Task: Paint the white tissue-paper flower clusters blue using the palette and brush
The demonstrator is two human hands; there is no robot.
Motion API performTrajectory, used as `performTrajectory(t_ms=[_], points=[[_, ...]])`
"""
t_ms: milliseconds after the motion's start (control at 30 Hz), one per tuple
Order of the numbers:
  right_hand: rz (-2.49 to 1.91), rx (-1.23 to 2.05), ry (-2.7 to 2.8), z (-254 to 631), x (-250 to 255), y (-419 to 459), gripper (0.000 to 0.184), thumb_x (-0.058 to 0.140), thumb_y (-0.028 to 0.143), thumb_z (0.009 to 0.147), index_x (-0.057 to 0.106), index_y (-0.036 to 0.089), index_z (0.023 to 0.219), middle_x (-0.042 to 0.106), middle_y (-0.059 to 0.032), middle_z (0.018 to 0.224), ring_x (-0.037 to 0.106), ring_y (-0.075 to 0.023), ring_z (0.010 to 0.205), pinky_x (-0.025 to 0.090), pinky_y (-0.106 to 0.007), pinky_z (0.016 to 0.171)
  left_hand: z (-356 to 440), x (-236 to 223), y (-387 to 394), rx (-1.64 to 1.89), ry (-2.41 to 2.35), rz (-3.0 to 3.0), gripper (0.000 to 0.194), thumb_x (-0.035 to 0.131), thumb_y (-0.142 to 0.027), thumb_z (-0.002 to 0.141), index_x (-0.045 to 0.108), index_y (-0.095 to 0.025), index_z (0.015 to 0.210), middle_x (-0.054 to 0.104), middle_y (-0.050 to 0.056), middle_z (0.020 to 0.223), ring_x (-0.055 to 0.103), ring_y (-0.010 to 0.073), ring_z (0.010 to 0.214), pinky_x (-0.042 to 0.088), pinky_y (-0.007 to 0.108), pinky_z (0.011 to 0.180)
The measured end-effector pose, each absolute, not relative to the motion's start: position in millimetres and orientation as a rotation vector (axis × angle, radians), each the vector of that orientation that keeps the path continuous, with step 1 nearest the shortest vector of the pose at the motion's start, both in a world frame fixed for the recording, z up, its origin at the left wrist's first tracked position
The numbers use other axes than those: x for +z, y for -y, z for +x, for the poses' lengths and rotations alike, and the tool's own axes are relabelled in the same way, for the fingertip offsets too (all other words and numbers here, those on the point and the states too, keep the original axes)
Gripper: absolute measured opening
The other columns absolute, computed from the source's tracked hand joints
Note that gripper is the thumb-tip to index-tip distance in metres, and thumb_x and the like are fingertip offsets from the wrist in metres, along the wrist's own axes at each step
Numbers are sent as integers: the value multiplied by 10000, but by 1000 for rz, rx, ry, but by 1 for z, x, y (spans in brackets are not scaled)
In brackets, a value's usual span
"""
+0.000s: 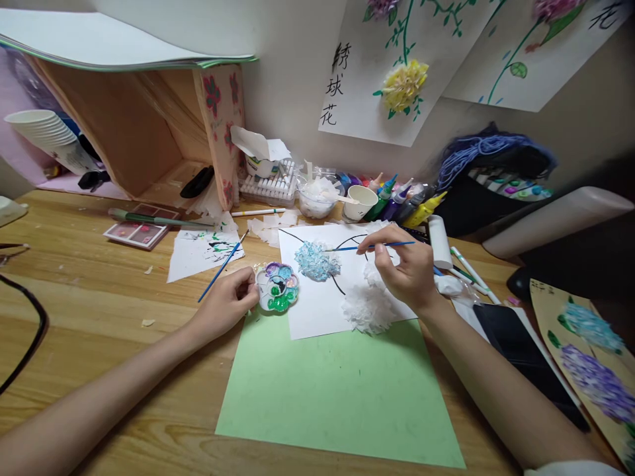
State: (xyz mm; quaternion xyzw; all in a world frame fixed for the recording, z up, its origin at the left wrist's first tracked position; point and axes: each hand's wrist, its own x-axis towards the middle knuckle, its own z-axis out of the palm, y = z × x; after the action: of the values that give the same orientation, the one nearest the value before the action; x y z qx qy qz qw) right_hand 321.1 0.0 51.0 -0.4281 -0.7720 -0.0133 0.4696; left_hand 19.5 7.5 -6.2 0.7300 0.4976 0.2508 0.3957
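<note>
My right hand (404, 268) is closed round a thin blue paintbrush (350, 248). Its tip meets the right side of a light-blue paper flower (317, 260), which lies on a white sheet (317, 324) with black stem lines. Nearer me on that sheet sits a white paper flower (368, 307), and more white petals show partly behind my right hand. My left hand (237, 294) pinches the left edge of a flower-shaped paint palette (278, 287) holding green, blue and purple paint. A second blue paintbrush (223, 266) lies beyond my left hand, its tip over a paint-smeared paper (193, 254).
A green sheet (342, 396) lies under the white one. Along the back stand a paper cup (360, 201), a plastic bowl (317, 198) of scraps and several paint bottles (426, 210). A cardboard box (163, 132) is at back left; a dark phone-like slab (526, 363) lies right.
</note>
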Motion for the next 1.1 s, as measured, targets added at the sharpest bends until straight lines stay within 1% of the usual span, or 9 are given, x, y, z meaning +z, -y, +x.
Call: performTrajectory(t_ms=[533,767,933,1100], points=[[-1100,-21,1853,326,54,-1,212,467,177,859,643,235,756,679,-16,683,639,-174,657,519,-326,652,21,-5,-8,648,-1259,1855,222,482,-318,829,419,-219,641,491,-44,550,459,125,539,354,245,530],[-1100,-36,1871,326,53,-2,200,469,174,865,637,226,768,682,-19,698,636,-171,654,510,-321,639,19,-5,-7,636,-1255,1849,218,470,-318,843,425,-216,656,498,-42,573,467,127,555,355,245,540],[-1105,-38,1873,328,54,-2,209,465,168,850,633,235,745,667,-8,661,626,-170,630,504,-326,632,20,-5,-8,648,-1261,1852,216,480,-310,825,420,-215,641,481,-43,565,455,124,550,349,242,535],[-1094,-28,1881,327,54,-2,202,468,177,853,635,238,757,678,-14,687,643,-173,670,517,-325,653,21,-5,-8,645,-1264,1854,210,483,-317,825,421,-217,651,491,-41,559,456,127,547,342,241,526]])
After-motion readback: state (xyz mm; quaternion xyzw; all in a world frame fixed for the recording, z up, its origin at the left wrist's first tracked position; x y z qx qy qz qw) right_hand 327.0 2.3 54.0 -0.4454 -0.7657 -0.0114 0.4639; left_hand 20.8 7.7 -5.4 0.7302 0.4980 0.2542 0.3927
